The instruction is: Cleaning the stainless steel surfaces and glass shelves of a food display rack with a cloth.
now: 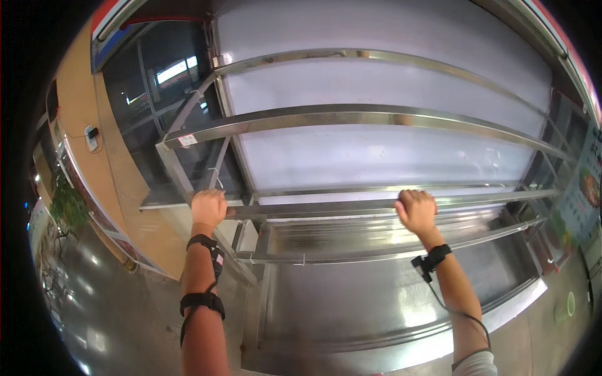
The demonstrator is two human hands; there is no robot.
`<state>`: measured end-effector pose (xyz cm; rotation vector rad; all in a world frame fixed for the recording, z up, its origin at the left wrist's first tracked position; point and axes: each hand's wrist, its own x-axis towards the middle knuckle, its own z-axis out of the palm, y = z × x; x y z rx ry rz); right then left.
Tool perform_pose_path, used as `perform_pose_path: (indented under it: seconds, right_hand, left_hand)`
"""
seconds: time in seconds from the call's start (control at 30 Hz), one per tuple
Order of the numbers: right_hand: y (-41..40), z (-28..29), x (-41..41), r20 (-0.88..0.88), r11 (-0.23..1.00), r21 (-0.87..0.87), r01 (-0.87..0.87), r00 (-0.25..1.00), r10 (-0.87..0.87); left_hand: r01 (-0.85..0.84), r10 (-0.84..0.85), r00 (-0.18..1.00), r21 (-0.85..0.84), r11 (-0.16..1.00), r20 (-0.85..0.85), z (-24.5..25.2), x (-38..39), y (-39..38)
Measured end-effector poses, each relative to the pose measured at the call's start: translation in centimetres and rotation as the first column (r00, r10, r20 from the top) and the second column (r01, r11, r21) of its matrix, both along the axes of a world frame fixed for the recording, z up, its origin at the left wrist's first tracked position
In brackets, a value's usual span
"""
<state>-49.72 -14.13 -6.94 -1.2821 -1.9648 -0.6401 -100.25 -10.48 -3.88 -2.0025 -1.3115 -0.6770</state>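
Note:
A metal frame of square tubes (310, 209) stands across the view before me. At its left corner, where the front bar meets a slanting post, my left hand (209, 207) is closed on the frame. My right hand (416, 209) grips the same bar farther right, with the thumb on the near side. Both wrists wear black straps with small devices and cables. Higher up, a wider metal bar (324, 115) bears a small label at its left end. Below the hands lies a shallow metal basin or counter (348, 296) with a raised rim.
A white panel (385, 89) backs the frame. Dark window glass (155, 94) and a tan wall with a power socket (91, 137) are at left, with a green plant (66, 202) beyond. A printed banner (581, 188) hangs at right, near a pale green round container (570, 304).

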Motion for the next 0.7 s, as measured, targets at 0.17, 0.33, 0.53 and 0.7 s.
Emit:
perform_pose_path:
  seconds: [0.17,0.33,0.53,0.7]
  right_hand:
    - [-0.6,0.4,8.9,-0.038,0.998,0.027,0.050,0.998,-0.049]
    - [-1.3,0.7,16.8,-0.060,0.991,0.022,0.130,0.990,-0.129]
    - [-1.6,0.8,24.0,-0.105,0.986,0.010,0.166,0.981,-0.164]
    - [-1.8,0.7,30.4,-0.118,0.960,-0.028,0.279,0.953,-0.280]
  left_hand:
    - [-0.038,0.037,0.999,-0.025,0.999,-0.030,-0.2,-0.9,0.1]
    - [-0.050,0.050,0.999,-0.037,0.998,-0.002,0.4,0.2,-0.4]
    - [-0.104,0.102,0.994,-0.047,0.994,-0.035,0.4,-0.5,-0.4]
    - [-0.100,0.098,0.994,-0.025,0.995,-0.054,0.0,-1.2,-0.2]
